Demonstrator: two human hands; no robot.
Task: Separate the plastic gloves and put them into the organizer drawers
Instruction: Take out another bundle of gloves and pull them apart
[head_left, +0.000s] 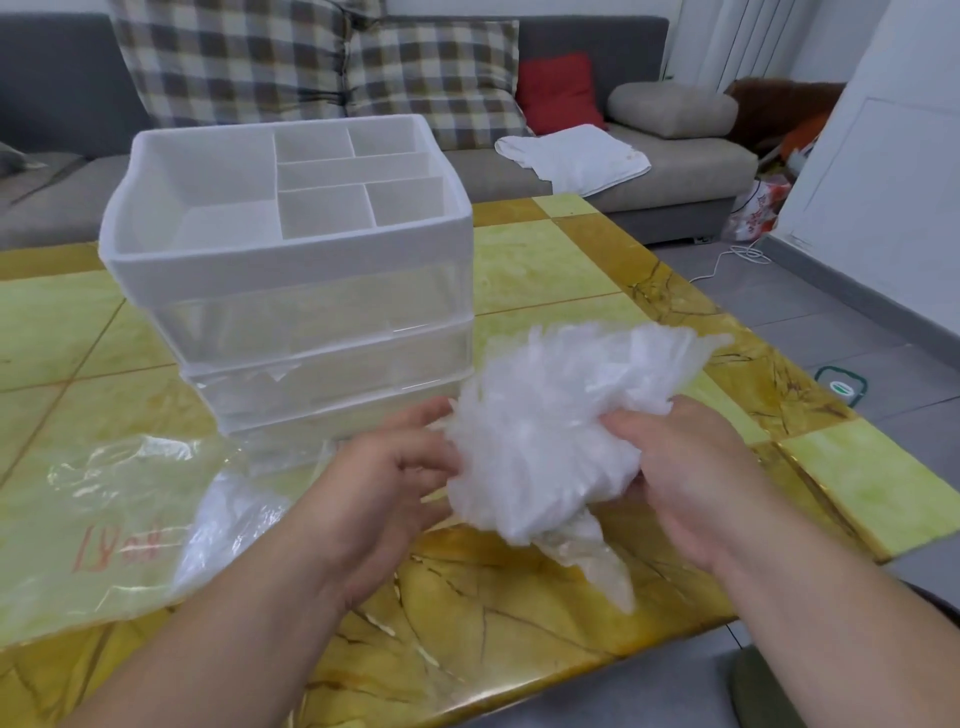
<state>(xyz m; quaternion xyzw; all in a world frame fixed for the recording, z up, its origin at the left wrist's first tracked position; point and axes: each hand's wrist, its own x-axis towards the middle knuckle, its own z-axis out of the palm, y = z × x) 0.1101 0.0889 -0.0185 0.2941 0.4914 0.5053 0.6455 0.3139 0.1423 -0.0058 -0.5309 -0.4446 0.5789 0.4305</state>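
Gripping wad of plastic gloves above table, front-right of organizer: right hand clenches it, left hand pinches its left edge. Separating step apparently in hand. Next move likely needs one glove peeled free, drawer pulled open. Table edge close at right; clear bag lies left; bare table right of organizer.

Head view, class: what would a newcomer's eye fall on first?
The crinkled white bundle of plastic gloves, held over the yellow table near its front edge: the right hand grips it, and the left hand touches its other side. Behind it to the left stands the translucent organizer, its top tray divided into empty compartments.
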